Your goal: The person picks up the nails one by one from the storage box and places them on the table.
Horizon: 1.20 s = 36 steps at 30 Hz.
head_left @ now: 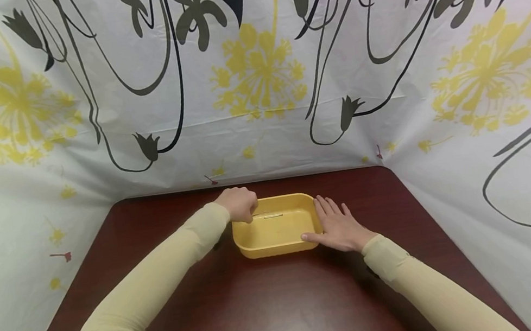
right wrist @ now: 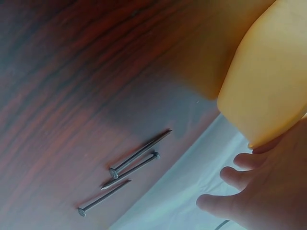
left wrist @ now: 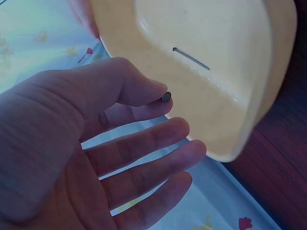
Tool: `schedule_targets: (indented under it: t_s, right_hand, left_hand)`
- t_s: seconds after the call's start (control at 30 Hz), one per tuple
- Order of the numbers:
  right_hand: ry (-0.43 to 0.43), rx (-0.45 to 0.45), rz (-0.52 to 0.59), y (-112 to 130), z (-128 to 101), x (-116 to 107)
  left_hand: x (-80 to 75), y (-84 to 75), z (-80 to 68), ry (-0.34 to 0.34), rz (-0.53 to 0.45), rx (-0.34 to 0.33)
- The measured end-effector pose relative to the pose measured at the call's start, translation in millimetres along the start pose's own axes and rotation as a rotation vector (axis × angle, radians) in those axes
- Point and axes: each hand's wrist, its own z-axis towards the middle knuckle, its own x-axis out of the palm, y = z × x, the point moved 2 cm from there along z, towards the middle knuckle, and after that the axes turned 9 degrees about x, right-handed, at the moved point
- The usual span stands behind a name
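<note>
A shallow yellow tray (head_left: 254, 243) sits at the middle of the dark wooden table (head_left: 272, 307). One nail (head_left: 273, 216) lies inside it, also seen as the nail in the tray (left wrist: 191, 58) in the left wrist view. My left hand (head_left: 246, 211) hovers at the tray's far left corner. Its thumb and forefinger (left wrist: 160, 100) pinch a second nail whose head (left wrist: 166, 97) shows; the other fingers are spread. My right hand (head_left: 333, 223) lies flat against the tray's right side, thumb at the front corner. In the right wrist view its fingers (right wrist: 240, 175) rest beside the tray (right wrist: 264, 81).
Three loose nails (right wrist: 132, 167) lie together on the table wood near the cloth's edge, seen only in the right wrist view. White cloth walls with yellow flowers (head_left: 255, 79) close in the table at the back and both sides. Bare wood stretches in front of the tray.
</note>
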Motion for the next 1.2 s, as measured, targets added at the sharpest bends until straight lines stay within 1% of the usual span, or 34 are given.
schedule_targets:
  t_s: [0.3,0.4,0.6,0.77,1.0,1.2]
  right_hand:
    - [-0.005,-0.003,0.004,-0.6,0.4,0.3]
    - [0.000,-0.002,0.011,-0.3,0.0,0.2]
    - [0.014,0.004,0.024,0.4,-0.9,0.7]
    - [0.018,0.012,0.025,1.3,-1.4,-1.5]
    - [0.014,0.004,0.036,1.6,-0.9,-4.0]
    - [0.029,0.010,0.038,0.8,-0.5,0.1]
  left_hand:
    - [-3.2,12.2,-25.7,-0.007,-0.011,-0.051]
    - [-2.4,16.8,-36.2,-0.023,-0.026,-0.060]
    - [6.1,32.8,-59.2,-0.054,-0.079,-0.075]
    - [11.6,41.9,-76.4,-0.052,-0.101,-0.114]
    - [23.5,46.5,-95.6,-0.039,-0.132,-0.169]
    - [38.6,47.9,-109.7,-0.038,-0.117,-0.203]
